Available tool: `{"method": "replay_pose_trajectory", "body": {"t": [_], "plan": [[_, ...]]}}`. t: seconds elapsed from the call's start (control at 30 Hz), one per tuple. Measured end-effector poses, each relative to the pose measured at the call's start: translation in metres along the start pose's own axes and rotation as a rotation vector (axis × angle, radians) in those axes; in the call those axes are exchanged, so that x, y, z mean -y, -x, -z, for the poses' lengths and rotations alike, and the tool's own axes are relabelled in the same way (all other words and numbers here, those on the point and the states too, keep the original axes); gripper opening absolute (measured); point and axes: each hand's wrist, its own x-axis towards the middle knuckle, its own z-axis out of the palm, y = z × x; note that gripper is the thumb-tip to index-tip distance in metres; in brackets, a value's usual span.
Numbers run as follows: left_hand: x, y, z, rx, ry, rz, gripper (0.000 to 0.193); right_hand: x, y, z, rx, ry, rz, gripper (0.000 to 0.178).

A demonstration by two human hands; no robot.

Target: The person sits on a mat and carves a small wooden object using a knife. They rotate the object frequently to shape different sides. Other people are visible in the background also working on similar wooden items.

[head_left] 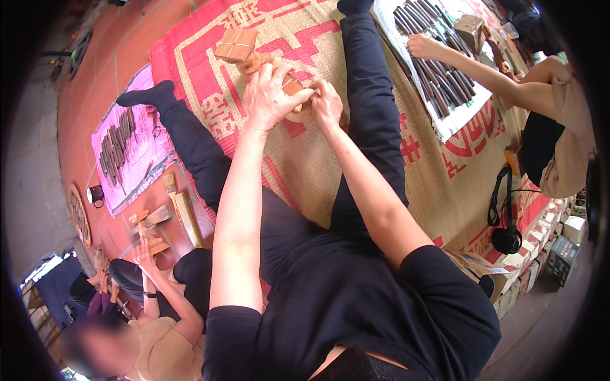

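A carved piece of light-brown wood (254,61) lies on the patterned mat between my outstretched legs. Its far end is a squared block (236,46) with a pale line across the top. My left hand (270,100) is wrapped over the middle of the wood, fingers on the far side and thumb reaching toward the right. Close by that thumb, my right hand (325,105) is closed in a pinch at the near end. What the right fingers hold is hidden, and the hands cover much of the carving.
Rows of dark carving tools (435,63) lie on a white cloth at the right, where another person's hand (424,47) reaches in. More tools (116,143) rest on a pink cloth at left. Nearby are a brush (170,184), a mug (95,194) and another person handling wood (149,222).
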Motion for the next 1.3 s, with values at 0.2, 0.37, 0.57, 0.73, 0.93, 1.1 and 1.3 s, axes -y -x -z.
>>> {"method": "replay_pose_trajectory", "body": {"t": [0.2, 0.37, 0.57, 0.73, 0.93, 1.1, 1.3], "plan": [[0.002, 0.002, -0.001, 0.004, -0.036, -0.015, 0.064, -0.037, 0.018, 0.005, 0.112, -0.032, -0.067, 0.009], [0.003, 0.001, -0.002, -0.033, -0.017, -0.035, 0.064, -0.044, 0.006, -0.003, -0.012, -0.194, -0.183, 0.008], [0.001, -0.001, 0.001, -0.013, -0.014, -0.016, 0.065, -0.019, -0.005, -0.003, 0.148, 0.051, -0.063, 0.014], [0.008, 0.002, -0.001, -0.03, -0.019, -0.032, 0.064, -0.044, 0.022, 0.008, 0.101, -0.145, -0.135, 0.014], [0.003, 0.002, -0.001, -0.015, -0.025, -0.018, 0.064, 0.002, -0.008, -0.003, 0.174, -0.092, -0.174, 0.012], [0.004, 0.001, 0.0, -0.032, -0.029, -0.024, 0.065, -0.019, 0.011, 0.014, 0.144, 0.025, -0.063, 0.013], [0.004, 0.001, -0.002, -0.037, -0.022, -0.033, 0.064, -0.03, 0.002, 0.003, 0.127, -0.227, -0.246, 0.008]]}}
